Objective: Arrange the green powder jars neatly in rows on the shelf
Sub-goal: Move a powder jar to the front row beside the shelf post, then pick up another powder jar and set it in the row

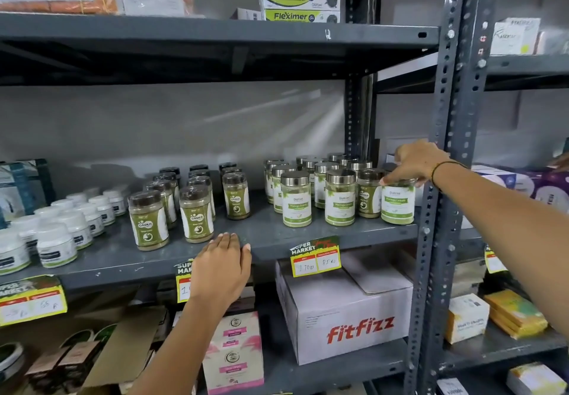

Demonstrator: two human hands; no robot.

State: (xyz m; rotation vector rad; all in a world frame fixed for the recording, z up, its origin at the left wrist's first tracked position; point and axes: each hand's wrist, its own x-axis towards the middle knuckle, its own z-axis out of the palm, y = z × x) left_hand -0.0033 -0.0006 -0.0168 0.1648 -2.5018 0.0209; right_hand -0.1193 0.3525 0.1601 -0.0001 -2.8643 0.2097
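Green powder jars (296,199) with shiny silver lids stand in rows on the right part of the grey shelf (264,234). Left of them, the left hand (222,267) lies flat on the shelf edge, fingers spread, holding nothing. At the far right, the right hand (414,164) grips the lid of the end jar (397,202). That jar might tip over if pushed too fast. The back jars are mostly hidden.

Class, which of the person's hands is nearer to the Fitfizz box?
The left hand. It rests on the shelf edge, just up and left of the Fitfizz box. The right hand is higher, on a silver-lidded jar.
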